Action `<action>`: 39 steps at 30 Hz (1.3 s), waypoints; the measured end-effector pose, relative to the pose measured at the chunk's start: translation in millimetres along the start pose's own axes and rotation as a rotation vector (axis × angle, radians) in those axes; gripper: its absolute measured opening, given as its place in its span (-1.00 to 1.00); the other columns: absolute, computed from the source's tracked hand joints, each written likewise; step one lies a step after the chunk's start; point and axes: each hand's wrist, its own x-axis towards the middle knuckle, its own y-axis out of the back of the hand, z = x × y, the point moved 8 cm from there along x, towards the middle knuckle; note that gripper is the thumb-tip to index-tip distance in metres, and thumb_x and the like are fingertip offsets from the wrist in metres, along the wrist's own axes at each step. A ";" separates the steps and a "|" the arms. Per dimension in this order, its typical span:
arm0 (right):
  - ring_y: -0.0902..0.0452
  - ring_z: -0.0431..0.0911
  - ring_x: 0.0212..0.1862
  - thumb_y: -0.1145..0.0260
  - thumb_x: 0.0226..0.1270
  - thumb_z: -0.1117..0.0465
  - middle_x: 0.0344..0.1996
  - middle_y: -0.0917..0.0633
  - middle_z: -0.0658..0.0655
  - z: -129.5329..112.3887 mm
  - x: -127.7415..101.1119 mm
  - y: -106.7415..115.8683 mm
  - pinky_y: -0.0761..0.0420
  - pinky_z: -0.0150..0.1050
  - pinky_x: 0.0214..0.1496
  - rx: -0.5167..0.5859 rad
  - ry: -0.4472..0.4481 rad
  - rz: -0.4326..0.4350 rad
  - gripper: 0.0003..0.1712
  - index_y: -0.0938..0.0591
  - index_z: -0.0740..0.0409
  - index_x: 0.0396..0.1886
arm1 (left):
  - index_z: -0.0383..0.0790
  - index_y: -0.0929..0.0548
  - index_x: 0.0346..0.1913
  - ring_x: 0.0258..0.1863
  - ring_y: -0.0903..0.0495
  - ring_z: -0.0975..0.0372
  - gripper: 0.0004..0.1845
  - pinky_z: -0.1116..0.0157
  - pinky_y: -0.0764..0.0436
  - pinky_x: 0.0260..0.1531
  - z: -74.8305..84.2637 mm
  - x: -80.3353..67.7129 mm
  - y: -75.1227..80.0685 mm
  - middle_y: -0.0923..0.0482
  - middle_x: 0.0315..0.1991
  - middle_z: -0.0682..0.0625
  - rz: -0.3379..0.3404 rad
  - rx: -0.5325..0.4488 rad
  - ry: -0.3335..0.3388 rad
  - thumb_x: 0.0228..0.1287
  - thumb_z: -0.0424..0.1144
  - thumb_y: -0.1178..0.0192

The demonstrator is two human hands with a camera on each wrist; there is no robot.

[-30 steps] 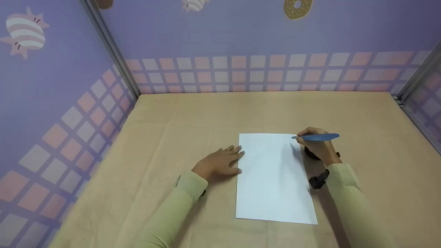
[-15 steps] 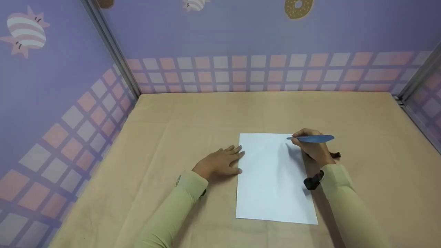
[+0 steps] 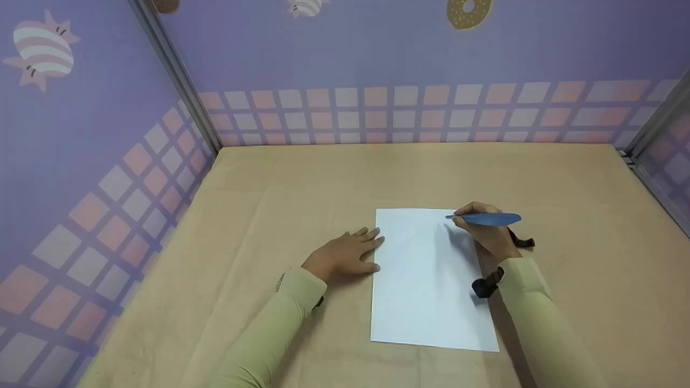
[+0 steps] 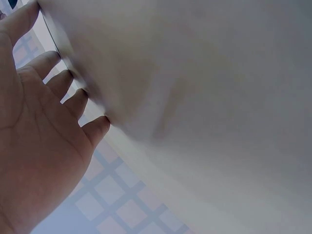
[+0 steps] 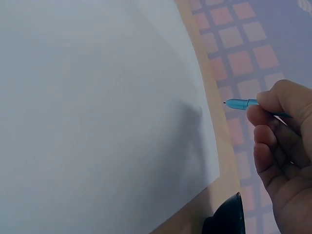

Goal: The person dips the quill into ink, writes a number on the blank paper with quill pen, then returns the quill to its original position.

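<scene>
Where the pen sits: while its tip hangs over the sheet's far right corner, the blue pen (image 3: 488, 219) lies nearly level in the right hand (image 3: 488, 234), barrel trailing out to the right past the knuckles.
Right fingers: curled (image 5: 265, 114) and pinching the pen near its tip.
How the pen handles: judged light, stiff and smooth, so likely to slip; best held low on the barrel near the tip.
Paper: the white sheet (image 3: 428, 280) lies flat on the surface, between the two hands; thin and limp, it would likely slide easily.
Left hand: the left hand (image 3: 345, 257) rests flat, fingers (image 4: 73, 97) relaxed and straight, their tips touching the sheet's left edge.
Surface: tan cloth (image 3: 302, 183) under everything.
Beyond: purple checked walls (image 3: 377, 113).
</scene>
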 end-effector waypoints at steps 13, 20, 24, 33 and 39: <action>-0.53 -0.39 -0.30 -0.37 0.23 0.26 -0.21 -0.73 0.29 4.7 -0.8 -3.7 -0.47 -0.60 -0.22 -0.036 -0.038 0.009 -0.80 -0.69 0.33 -0.24 | 0.09 -0.01 0.53 0.55 0.19 0.17 -0.25 0.03 0.06 0.51 0.2 0.1 -0.7 0.17 0.56 0.15 -0.002 0.006 0.002 0.38 0.22 0.07; -0.52 -0.42 -0.31 -0.36 0.21 0.33 -0.23 -0.72 0.35 4.8 -1.0 -5.8 -0.44 -0.65 -0.24 -0.069 -0.014 0.043 -0.83 -0.69 0.38 -0.26 | 0.10 0.00 0.53 0.55 0.19 0.18 -0.24 0.04 0.07 0.51 0.2 -1.2 -1.4 0.18 0.56 0.16 -0.002 0.008 0.007 0.38 0.24 0.08; -0.52 -0.37 -0.29 -0.35 0.23 0.33 -0.20 -0.71 0.36 3.1 -1.4 -6.8 -0.43 -0.64 -0.23 -0.074 -0.035 0.045 -0.82 -0.68 0.40 -0.24 | 0.09 0.00 0.53 0.55 0.18 0.18 -0.25 0.04 0.06 0.51 0.8 -1.5 -0.6 0.17 0.56 0.15 0.005 0.009 0.009 0.38 0.22 0.08; -0.52 -0.34 -0.30 -0.32 0.21 0.42 -0.21 -0.68 0.45 -25.0 -9.2 -5.0 -0.44 -0.62 -0.27 -0.007 -0.042 0.032 -0.82 -0.63 0.52 -0.26 | 0.11 -0.01 0.53 0.55 0.19 0.19 -0.24 0.05 0.10 0.52 0.3 -1.3 1.2 0.17 0.56 0.16 0.002 -0.016 0.018 0.36 0.22 0.04; -0.53 -0.26 -0.29 -0.32 0.19 0.46 -0.23 -0.68 0.46 -22.0 -9.0 -5.8 -0.41 -0.63 -0.26 -0.015 -0.051 0.050 -0.84 -0.63 0.53 -0.27 | 0.11 -0.01 0.53 0.55 0.18 0.20 -0.24 0.05 0.07 0.51 -0.1 0.0 -0.6 0.15 0.56 0.16 0.015 0.003 0.014 0.36 0.23 0.06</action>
